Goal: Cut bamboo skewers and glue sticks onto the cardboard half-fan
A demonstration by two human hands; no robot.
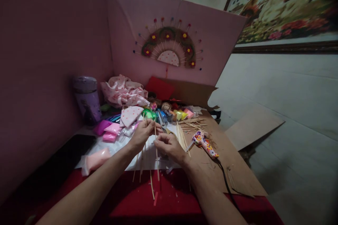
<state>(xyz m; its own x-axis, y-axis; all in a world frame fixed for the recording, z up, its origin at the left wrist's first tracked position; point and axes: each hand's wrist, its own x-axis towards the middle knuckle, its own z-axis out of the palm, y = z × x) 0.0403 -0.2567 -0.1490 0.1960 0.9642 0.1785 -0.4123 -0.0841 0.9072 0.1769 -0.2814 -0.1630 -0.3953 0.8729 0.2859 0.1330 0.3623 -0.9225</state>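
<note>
"Where are the hands?"

"Both just in front of the scissors with grey metal blades (161, 118), my landmark. The left hand (144, 132) is pinched on a thin, pale wooden stick (156, 154), which points down toward the wearer. The right hand (169, 146) has its fingertips drawn together against that stick; whether they grip it, I cannot tell."

"Any lettering to read?"

"On the purple cylindrical tumbler (88, 95), well left of the scissors, I make out a dark printed figure; it's too dim for more. The clear plastic packet of green material (150, 114), just left of the blades, is too small to read."

"And right of the scissors?"

"A bundle of pale wooden sticks (181, 136) close by, then a white, flower-patterned glue gun (205, 144) on a flat brown cardboard sheet (224, 174)."

"Behind them?"

"A brown half-round fan decoration with red-and-yellow flowers (173, 34), on a pink upright panel (124, 17)."
</note>
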